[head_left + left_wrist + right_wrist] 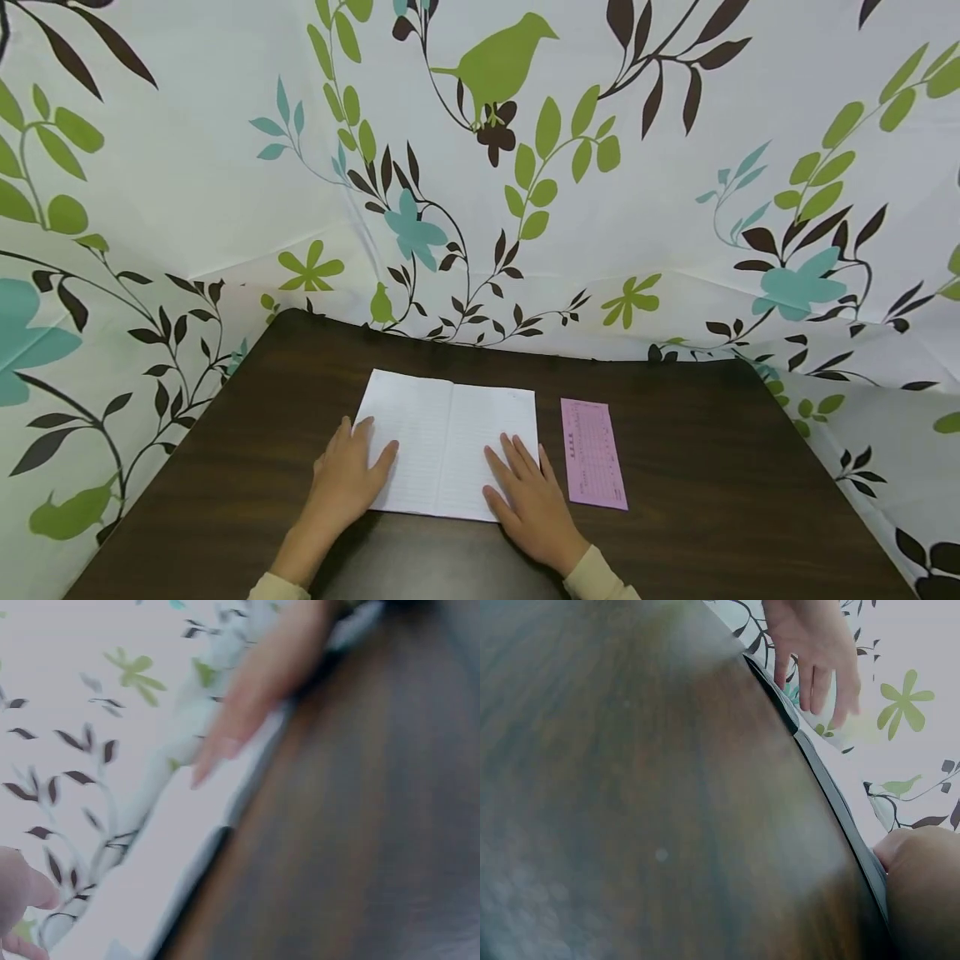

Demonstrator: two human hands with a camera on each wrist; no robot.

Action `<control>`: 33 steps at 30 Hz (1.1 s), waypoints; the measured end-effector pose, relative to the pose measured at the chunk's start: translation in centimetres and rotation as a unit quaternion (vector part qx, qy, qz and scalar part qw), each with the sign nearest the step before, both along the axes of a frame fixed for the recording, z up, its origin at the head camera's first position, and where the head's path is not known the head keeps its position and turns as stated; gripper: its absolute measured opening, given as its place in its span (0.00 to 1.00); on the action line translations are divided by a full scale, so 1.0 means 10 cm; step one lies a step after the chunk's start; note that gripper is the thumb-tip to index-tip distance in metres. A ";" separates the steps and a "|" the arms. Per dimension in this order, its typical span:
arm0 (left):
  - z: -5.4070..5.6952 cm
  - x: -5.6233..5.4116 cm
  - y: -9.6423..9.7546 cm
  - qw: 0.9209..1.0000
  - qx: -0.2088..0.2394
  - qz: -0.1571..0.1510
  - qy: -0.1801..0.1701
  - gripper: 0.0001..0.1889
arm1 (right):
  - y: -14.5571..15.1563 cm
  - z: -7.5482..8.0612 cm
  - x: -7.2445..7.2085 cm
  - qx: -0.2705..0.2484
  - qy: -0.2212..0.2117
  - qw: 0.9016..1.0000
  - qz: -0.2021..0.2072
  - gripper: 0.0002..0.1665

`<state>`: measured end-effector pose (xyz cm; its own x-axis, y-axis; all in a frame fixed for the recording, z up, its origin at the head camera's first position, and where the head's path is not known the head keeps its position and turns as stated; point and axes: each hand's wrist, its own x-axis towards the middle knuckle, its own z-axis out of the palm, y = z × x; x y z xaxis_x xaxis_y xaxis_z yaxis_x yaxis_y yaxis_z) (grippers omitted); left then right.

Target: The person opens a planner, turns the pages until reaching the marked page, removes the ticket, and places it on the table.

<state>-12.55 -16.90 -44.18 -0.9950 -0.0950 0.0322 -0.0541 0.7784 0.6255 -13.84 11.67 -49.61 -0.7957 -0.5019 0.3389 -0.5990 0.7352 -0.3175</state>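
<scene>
An open notebook (416,442) with ruled white pages lies flat on the dark table. In the head view my left hand (345,469) rests at the left page's outer edge, fingers spread and fairly straight. My right hand (534,506) lies over the lower right corner of the right page, its fingers extended across the paper. Low at the side, the left wrist view catches part of my left hand (21,904), and the right wrist view part of my right hand (922,889). Neither hand grips anything that I can see.
A pink printed slip (594,454) lies on the table just right of the notebook. The dark wood table (712,467) extends to both sides. Behind it hangs a white cloth (660,200) printed with leaves, flowers and birds.
</scene>
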 end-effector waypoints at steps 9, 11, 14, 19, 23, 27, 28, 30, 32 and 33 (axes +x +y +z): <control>0.13 -0.12 -0.34 0.974 0.198 0.057 -0.095 0.38 | 0.01 0.00 0.01 -0.011 0.012 1.000 -0.002 0.30; 0.11 -0.15 -0.41 0.957 0.262 0.056 -0.111 0.38 | 0.01 0.01 0.01 -0.011 0.013 1.000 -0.003 0.30; 0.10 -0.17 -0.44 0.936 0.329 0.033 -0.120 0.39 | 0.01 0.01 0.02 -0.013 0.015 1.000 -0.004 0.29; 0.17 -0.12 -0.25 0.897 0.426 -0.083 -0.078 0.40 | 0.00 0.00 0.03 -0.024 0.016 1.000 -0.003 0.29; 0.14 -0.07 0.00 0.852 0.474 -0.214 -0.063 0.44 | -0.01 0.01 0.04 -0.060 -0.016 0.998 -0.014 0.31; 0.00 -0.04 0.25 0.873 0.405 -0.268 -0.039 0.39 | 0.00 0.05 0.04 -0.176 -0.105 0.978 -0.048 0.33; -0.04 -0.03 0.30 0.886 0.377 -0.270 -0.031 0.37 | 0.01 0.07 0.04 -0.211 -0.125 0.968 -0.057 0.33; -0.12 0.00 0.38 0.907 0.325 -0.266 -0.024 0.33 | 0.05 0.11 0.02 -0.289 -0.161 0.941 -0.072 0.33; -0.19 0.04 0.45 0.929 0.266 -0.258 -0.022 0.30 | 0.10 0.14 0.00 -0.372 -0.194 0.905 -0.071 0.35; -0.23 0.06 0.48 0.938 0.232 -0.258 -0.019 0.29 | 0.12 0.16 -0.02 -0.407 -0.207 0.887 -0.067 0.36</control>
<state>-11.98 -12.14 -46.44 -0.9122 0.4037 0.0709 0.2260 0.3510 0.9087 -14.02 12.91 -48.05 -0.9707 -0.1164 0.2101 -0.2313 0.2167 -0.9484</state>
